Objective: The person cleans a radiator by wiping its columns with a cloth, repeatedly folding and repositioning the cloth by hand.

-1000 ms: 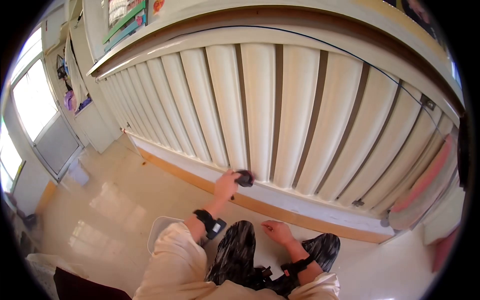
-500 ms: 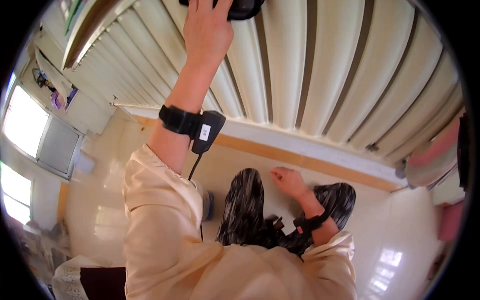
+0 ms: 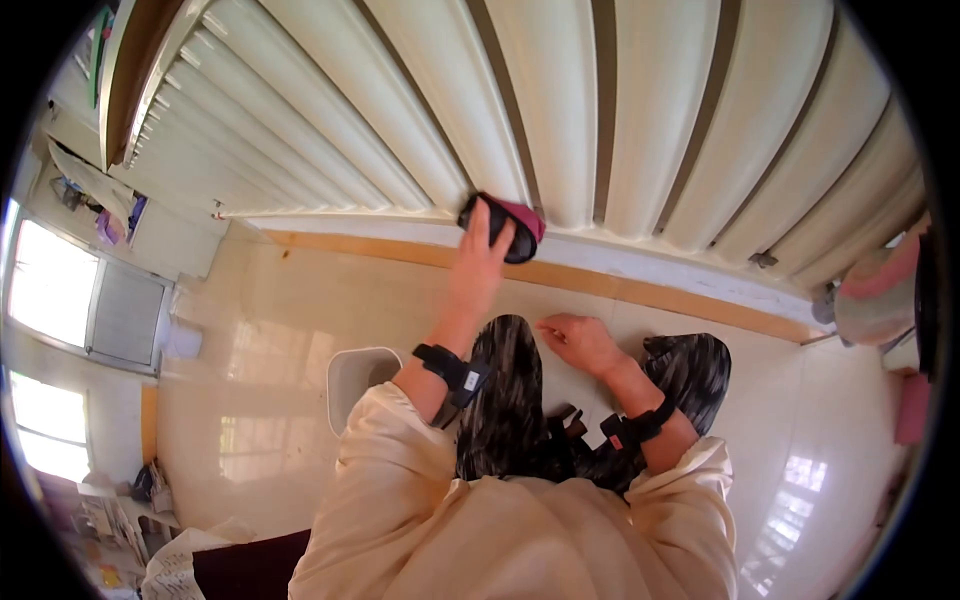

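My left hand (image 3: 478, 262) grips a black-and-maroon pad (image 3: 523, 218), its fingers spread over the black side. The pad presses against the lower ends of the cream radiator's upright columns (image 3: 565, 130), just above the skirting. What the pad is exactly I cannot make out. By my right knee, my right hand (image 3: 583, 343) hangs with its fingers curled into a loose fist, and nothing shows in it. A black band with a small box (image 3: 470, 380) sits on my left forearm, and another black band (image 3: 640, 425) is on my right wrist.
A white bin (image 3: 338, 390) stands on the glossy tiled floor (image 3: 260, 350) beside my left forearm. My knees in dark patterned trousers (image 3: 505, 360) are close to the radiator. A pipe valve (image 3: 763, 260) is at the lower right, and a wooden ledge (image 3: 130, 80) at upper left.
My left hand has come down along the radiator with the pad, from the upper columns to their bottom ends. The white bin now shows more fully. My right hand stays about where it was.
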